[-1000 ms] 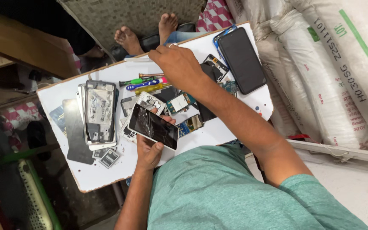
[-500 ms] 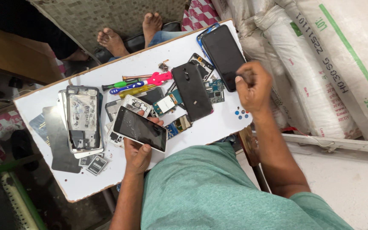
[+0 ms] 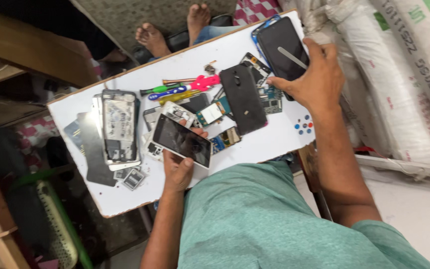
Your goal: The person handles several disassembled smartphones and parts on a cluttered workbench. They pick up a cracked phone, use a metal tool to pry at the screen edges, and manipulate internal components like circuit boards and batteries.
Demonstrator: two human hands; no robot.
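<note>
My left hand [image 3: 177, 169] holds a white-framed phone with a dark screen [image 3: 182, 141] just above the near edge of a white board [image 3: 125, 194]. My right hand [image 3: 312, 79] is at the board's far right and pinches a thin flat metal tool [image 3: 292, 57] over a black phone in a blue case [image 3: 280, 42]. A black phone back cover [image 3: 243, 98] lies between my hands. Green circuit boards [image 3: 269, 99] lie beside it.
Several screwdrivers with coloured handles [image 3: 182, 88] lie at the board's far side. An opened phone frame [image 3: 119, 127] and dark panels [image 3: 93, 149] fill the left part. Small coloured dots [image 3: 303, 125] mark the right corner. White sacks [image 3: 394, 74] stand at the right. Another person's bare feet [image 3: 175, 27] rest beyond the board.
My right hand left the middle of the board, swung to the right edge, then came onto the blue-cased phone with a thin metal tool. The black back cover is uncovered. The left hand kept its phone.
</note>
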